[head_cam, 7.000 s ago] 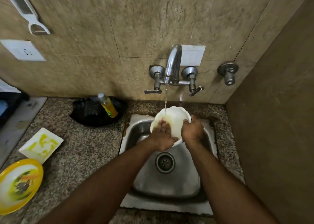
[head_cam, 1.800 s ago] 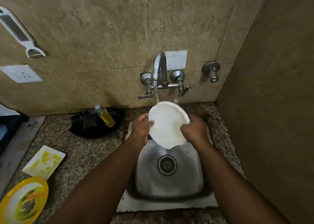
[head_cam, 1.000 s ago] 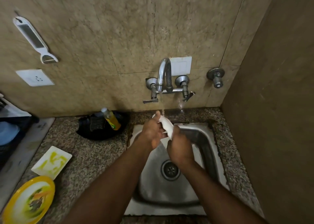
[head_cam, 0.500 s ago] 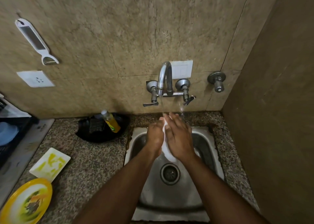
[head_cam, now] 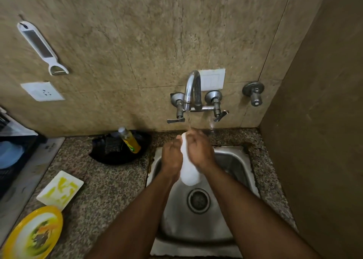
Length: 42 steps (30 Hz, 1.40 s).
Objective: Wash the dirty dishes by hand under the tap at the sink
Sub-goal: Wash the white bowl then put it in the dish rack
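A white plate (head_cam: 188, 173) stands on edge over the steel sink (head_cam: 238, 166), right under the running tap (head_cam: 192, 88). My left hand (head_cam: 171, 159) grips the plate's left side. My right hand (head_cam: 201, 151) lies against its right face, fingers up at the top rim where the thin water stream lands. Most of the plate is hidden between my hands. On the counter at the left wait a white square dish (head_cam: 60, 190) smeared yellow and a yellow plate (head_cam: 33, 235) with food scraps.
A black pan (head_cam: 110, 156) holding a yellow soap bottle (head_cam: 130, 142) sits behind the sink's left corner. A dark dish rack (head_cam: 11, 154) is at the far left. A brown wall (head_cam: 324, 141) closes off the right side. The drain (head_cam: 198, 200) lies below my hands.
The plate went from facing me to standing on edge between my hands. Since half a second ago my right hand's fingers have bent at the top rim and both hands shifted slightly.
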Each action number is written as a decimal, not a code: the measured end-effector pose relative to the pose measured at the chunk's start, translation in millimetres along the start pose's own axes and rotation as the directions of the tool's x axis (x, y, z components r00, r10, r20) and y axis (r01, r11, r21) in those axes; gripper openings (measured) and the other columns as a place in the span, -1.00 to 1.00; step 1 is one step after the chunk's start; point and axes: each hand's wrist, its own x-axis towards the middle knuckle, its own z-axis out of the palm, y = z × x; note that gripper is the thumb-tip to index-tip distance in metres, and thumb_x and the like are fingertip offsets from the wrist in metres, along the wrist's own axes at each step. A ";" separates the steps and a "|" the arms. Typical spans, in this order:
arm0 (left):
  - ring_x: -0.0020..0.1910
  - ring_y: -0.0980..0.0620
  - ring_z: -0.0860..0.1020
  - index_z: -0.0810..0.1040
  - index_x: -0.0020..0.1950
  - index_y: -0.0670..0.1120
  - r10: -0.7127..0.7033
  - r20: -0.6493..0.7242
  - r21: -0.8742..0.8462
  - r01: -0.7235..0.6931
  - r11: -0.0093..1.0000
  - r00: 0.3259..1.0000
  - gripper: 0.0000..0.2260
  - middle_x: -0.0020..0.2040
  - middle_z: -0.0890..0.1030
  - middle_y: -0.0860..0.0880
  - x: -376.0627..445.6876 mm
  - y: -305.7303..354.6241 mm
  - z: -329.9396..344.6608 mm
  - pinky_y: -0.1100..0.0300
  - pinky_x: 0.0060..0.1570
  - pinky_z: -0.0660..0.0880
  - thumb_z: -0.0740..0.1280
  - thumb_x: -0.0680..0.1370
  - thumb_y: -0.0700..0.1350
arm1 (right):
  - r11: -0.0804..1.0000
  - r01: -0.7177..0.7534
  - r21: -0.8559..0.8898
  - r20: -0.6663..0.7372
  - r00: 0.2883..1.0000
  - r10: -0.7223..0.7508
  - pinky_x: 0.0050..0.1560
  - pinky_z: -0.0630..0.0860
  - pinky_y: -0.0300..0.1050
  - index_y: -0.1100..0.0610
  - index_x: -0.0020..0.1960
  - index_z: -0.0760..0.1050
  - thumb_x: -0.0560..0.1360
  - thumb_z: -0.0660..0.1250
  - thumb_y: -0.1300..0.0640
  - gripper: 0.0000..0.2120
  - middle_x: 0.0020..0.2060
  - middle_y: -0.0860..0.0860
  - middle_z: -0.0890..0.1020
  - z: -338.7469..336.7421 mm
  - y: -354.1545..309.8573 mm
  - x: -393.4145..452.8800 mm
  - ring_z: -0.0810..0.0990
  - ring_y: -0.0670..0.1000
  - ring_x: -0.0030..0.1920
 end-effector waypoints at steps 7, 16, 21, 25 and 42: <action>-0.16 -0.03 0.71 0.68 -0.08 -0.19 0.008 -0.023 -0.007 -0.008 1.000 1.000 -0.66 -0.17 0.74 -0.13 3.5 -2.1 -10.5 0.15 -0.18 0.61 0.19 0.72 -0.11 | 0.914 0.203 -0.352 -0.016 0.975 -0.223 0.55 0.22 0.13 0.09 0.58 0.30 0.66 -0.16 -0.12 -0.39 0.54 0.10 0.39 14.9 -17.8 -26.8 0.31 0.14 0.54; -0.17 -0.02 0.65 0.66 -0.06 -0.16 -0.067 0.021 -0.137 0.070 0.988 0.998 -0.73 -0.19 0.71 -0.05 -5.8 -11.2 -25.1 0.06 -0.12 0.60 0.31 0.69 -0.02 | 0.627 -0.660 0.414 0.352 0.751 0.558 0.23 0.59 0.23 0.09 0.05 0.65 0.36 0.26 -0.44 -0.36 -0.01 0.19 0.73 -10.7 11.9 13.1 0.70 0.24 0.04; 0.02 -0.21 0.67 0.67 0.06 -0.14 -0.149 -0.007 -0.154 0.146 0.977 0.989 -0.71 0.05 0.71 -0.21 -3.4 -9.7 -32.1 -0.12 0.01 0.64 0.35 0.61 0.07 | 0.815 -0.438 0.380 0.070 0.892 0.446 0.17 0.57 0.15 0.04 -0.09 0.63 0.48 0.28 -0.32 -0.57 -0.07 0.03 0.70 -18.5 8.4 9.7 0.65 0.13 0.02; -0.06 -0.17 0.69 0.71 -0.14 -0.12 -0.096 -0.116 -0.032 0.092 0.995 0.989 -0.61 -0.12 0.74 -0.09 6.0 -1.9 -30.5 -0.08 0.01 0.62 0.40 0.55 0.21 | 0.876 -0.331 0.351 0.021 0.938 0.346 0.00 0.56 0.00 0.15 -0.08 0.61 0.42 0.35 -0.36 -0.46 -0.26 -0.06 0.67 -18.3 5.8 8.0 0.62 0.06 -0.17; 0.61 -0.17 0.22 0.29 0.63 0.04 0.333 0.245 0.814 -0.380 0.440 0.910 -0.40 0.62 0.31 -0.13 -2.1 -20.7 15.2 -0.17 0.56 0.18 -0.14 0.66 0.21 | 0.793 -0.438 0.423 -0.171 0.821 0.544 -0.05 0.62 0.05 0.19 -0.19 0.66 0.57 0.33 -0.20 -0.53 -0.27 0.08 0.72 -24.4 26.0 -5.3 0.68 0.14 -0.20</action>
